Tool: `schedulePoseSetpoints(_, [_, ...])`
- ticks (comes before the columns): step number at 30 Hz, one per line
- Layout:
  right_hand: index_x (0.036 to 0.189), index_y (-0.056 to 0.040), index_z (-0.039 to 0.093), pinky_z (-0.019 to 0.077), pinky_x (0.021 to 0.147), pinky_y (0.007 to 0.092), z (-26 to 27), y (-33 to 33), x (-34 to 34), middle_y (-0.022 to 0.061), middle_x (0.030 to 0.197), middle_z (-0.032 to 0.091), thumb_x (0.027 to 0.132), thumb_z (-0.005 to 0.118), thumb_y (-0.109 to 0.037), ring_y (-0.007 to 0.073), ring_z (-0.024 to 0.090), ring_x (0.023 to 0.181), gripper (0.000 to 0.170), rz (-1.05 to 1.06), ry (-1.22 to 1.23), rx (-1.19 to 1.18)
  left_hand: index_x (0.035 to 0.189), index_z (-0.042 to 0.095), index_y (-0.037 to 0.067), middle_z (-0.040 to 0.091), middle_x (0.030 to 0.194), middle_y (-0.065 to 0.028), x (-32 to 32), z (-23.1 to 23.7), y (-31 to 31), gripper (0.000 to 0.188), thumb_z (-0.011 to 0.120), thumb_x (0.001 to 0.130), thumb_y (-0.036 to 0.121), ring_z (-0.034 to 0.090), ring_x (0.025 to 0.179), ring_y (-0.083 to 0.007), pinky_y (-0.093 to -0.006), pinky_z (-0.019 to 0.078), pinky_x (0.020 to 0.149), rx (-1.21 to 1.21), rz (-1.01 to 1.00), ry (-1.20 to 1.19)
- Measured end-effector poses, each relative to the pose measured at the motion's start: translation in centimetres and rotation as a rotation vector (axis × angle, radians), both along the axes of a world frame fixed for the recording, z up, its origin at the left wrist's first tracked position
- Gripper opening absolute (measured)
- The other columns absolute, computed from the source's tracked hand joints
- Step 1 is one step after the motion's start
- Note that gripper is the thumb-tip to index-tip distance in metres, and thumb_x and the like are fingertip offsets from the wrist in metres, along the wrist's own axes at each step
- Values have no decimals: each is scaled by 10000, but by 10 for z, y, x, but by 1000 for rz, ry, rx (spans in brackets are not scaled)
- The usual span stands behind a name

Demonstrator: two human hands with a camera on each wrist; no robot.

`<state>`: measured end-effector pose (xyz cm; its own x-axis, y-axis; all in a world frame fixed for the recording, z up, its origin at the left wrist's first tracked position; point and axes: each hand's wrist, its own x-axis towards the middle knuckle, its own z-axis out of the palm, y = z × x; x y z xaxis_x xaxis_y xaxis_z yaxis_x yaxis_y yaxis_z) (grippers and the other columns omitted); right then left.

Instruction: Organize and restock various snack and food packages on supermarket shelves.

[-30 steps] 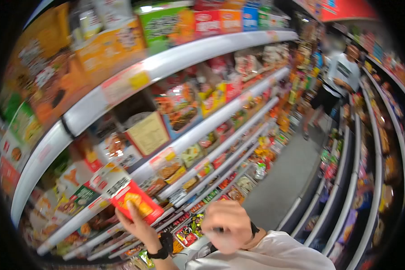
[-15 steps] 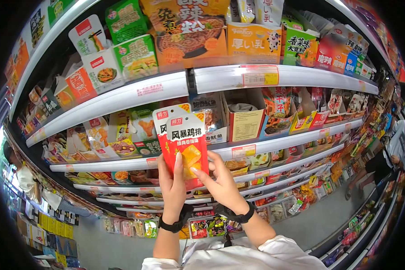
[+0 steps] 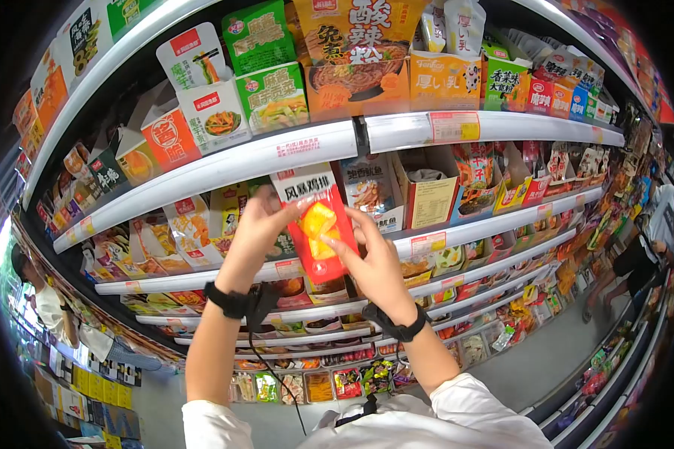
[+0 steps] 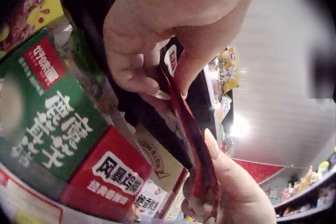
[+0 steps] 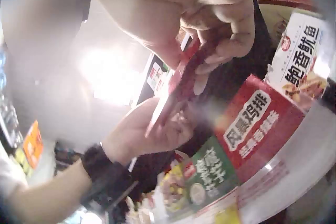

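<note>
In the head view, a red-and-white chicken cutlet snack packet [image 3: 318, 224] is held upright, slightly tilted, before the shelf. My left hand [image 3: 252, 236] grips its upper left edge, thumb across the front. My right hand [image 3: 377, 263] pinches the lower right side, thumb on the printed face. The left wrist view shows the packet [image 4: 191, 124] edge-on, with the left hand [image 4: 173, 29] above and the right hand [image 4: 239, 192] below. Both hands also meet on it in the right wrist view. A red display box [image 5: 257, 129] with matching lettering stands on the shelf.
Stocked shelves with white rails [image 3: 494, 129] curve across the front, holding boxed and bagged snacks. Open-topped cartons [image 3: 430, 200] stand right of the packet. People stand at the far left [image 3: 49, 299] and far right [image 3: 640, 254]. Grey aisle floor [image 3: 517, 367] lies below right.
The head view has turned left from the aisle. The right hand, at first away from the packets, joined the left on them. Since then the left hand has moved up; only one packet face shows now.
</note>
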<state>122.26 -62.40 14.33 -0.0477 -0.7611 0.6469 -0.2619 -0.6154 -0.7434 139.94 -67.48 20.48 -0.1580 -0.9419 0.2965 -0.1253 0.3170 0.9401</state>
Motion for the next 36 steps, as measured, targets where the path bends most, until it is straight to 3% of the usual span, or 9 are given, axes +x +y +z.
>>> schedulePoseSetpoints(1, [1159,11,490,450,709,322,1,-1,3,141,894,591,818,616,-113,202,566,758,384,-206,163,-194,1055,490,-90,624,864,-98,0,2,-5,366,640,804,129,588,724,-118,-230,453,598,10,76,6])
schedulePoseSetpoints(2, [1138,-14,516,405,833,409,1,0,3,177,1007,575,805,607,-173,339,516,964,380,-151,107,-101,1025,525,-74,624,861,-91,-2,7,-10,331,632,810,153,586,708,-117,-233,449,583,38,71,-10])
schedulePoseSetpoints(6, [1150,-19,516,353,905,427,-17,-9,7,157,1118,510,793,584,-138,343,438,1090,382,-475,292,-352,956,603,-22,626,856,-79,-4,14,-16,274,601,829,221,586,685,-117,-245,440,544,-24,87,51])
schedulePoseSetpoints(7, [1150,-19,516,353,905,427,-21,-10,8,157,1118,510,793,584,-138,343,438,1090,382,-476,306,-349,1024,576,23,606,915,-29,-6,20,-22,237,622,819,133,534,708,-113,-231,432,574,26,155,-92])
schedulePoseSetpoints(9, [1157,-11,510,342,918,440,-27,-9,7,159,1134,502,797,571,-124,347,433,1109,382,-449,338,-328,1036,575,26,600,928,-25,-4,3,-61,252,626,821,147,526,766,-111,-238,435,629,-277,188,-186])
schedulePoseSetpoints(11, [1177,-16,497,337,925,440,-33,-11,3,156,1146,501,795,564,-116,346,418,1137,400,-427,357,-306,1062,565,38,590,984,-52,-4,6,-73,279,629,831,179,538,861,-154,-285,440,770,-177,163,-144])
schedulePoseSetpoints(22, [1237,-60,451,299,954,459,-39,-13,-2,121,1184,471,782,554,-122,321,368,1194,471,-395,472,-283,1069,566,48,591,1013,-66,4,9,-81,293,635,828,200,539,910,-170,-302,432,809,-425,148,-232])
schedulePoseSetpoints(29, [1229,-67,431,297,947,459,-45,-16,3,113,1210,460,771,561,-114,317,353,1209,478,-404,439,-282,1070,569,58,595,1028,-71,4,12,-76,351,668,798,257,536,942,-183,-302,425,836,-326,105,-38])
schedulePoseSetpoints(36, [1225,-72,412,304,931,461,-46,-16,2,102,1223,454,761,569,-106,311,349,1215,491,-401,456,-266,1070,560,54,586,1035,-78,6,16,-77,381,670,790,287,531,950,-191,-306,423,841,-268,32,-230])
